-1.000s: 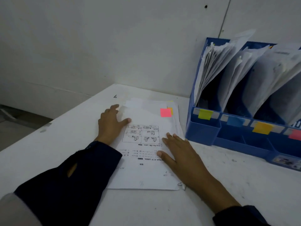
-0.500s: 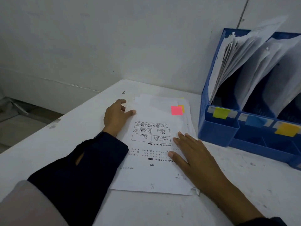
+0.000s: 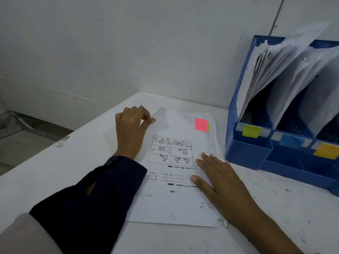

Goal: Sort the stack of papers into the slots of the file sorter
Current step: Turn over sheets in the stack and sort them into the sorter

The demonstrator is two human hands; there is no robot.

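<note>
Right now my right hand lies flat, fingers straight, pressing the lower right of the white printed paper stack at frame centre on the white table. Further up, my left hand in a dark navy sleeve pinches the top sheet's upper left corner, lifted slightly. Pink sticky tab sits at the stack's upper right. Blue plastic file sorter stands right of the stack, slots holding papers.

Dim, cool-toned indoor light, soft shadows under the lifted paper corner, no glare, wide-angle bending at edges, slight softness throughout.
</note>
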